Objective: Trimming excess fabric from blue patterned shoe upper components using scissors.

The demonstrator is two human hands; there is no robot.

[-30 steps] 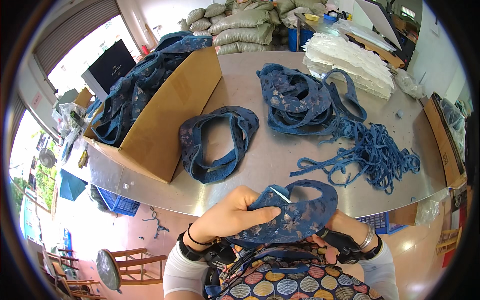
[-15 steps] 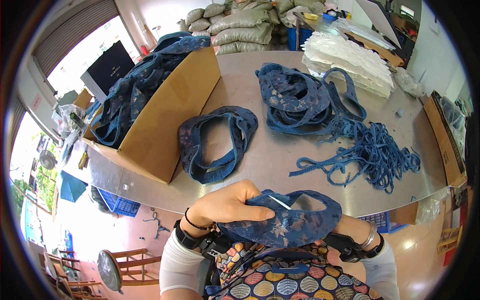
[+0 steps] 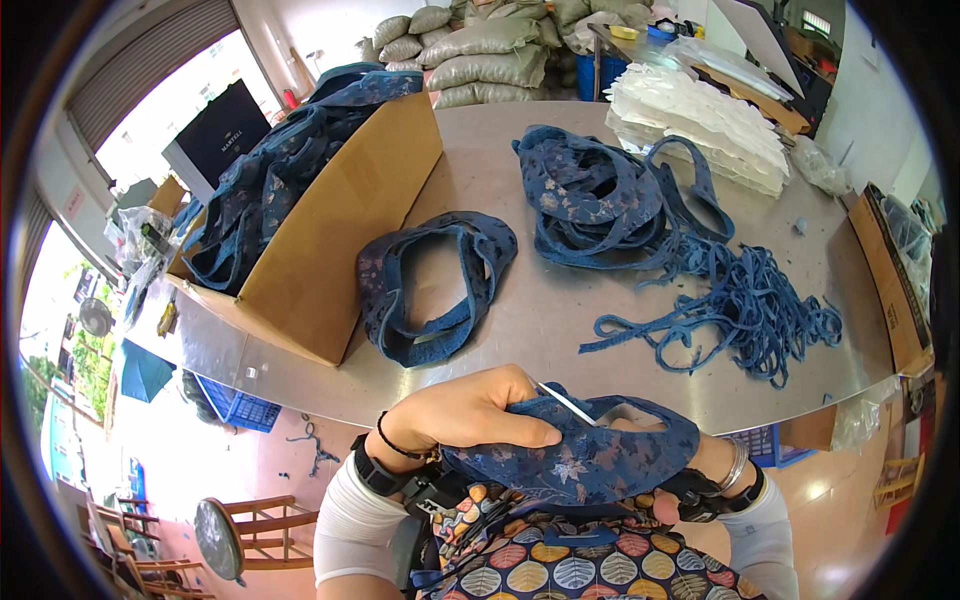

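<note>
Close to my body, a blue floral-patterned fabric band (image 3: 575,465) hangs in a loop, its upper edge curled. My left hand (image 3: 475,405) grips its left side, thumb on top and fingers folded behind. A slim whitish pointed strip (image 3: 570,404) slants across the band's upper edge, just right of my left hand; what holds it is hidden. Behind the fabric on the right, my right hand (image 3: 637,416) shows only as a patch of skin in the loop's opening. Its fingers are covered.
On the metal table (image 3: 470,335) lie a similar fabric loop (image 3: 375,285), a pile of bands (image 3: 590,200) and tangled blue strips (image 3: 750,310). A cardboard box (image 3: 335,220) of bands stands left. White sheets (image 3: 695,125) are stacked at the far right. A stool (image 3: 225,540) stands lower left.
The fabric band and both hands have shifted slightly right. More of the whitish strip shows, tilted more steeply. Skin of my right hand now appears in the loop's opening.
</note>
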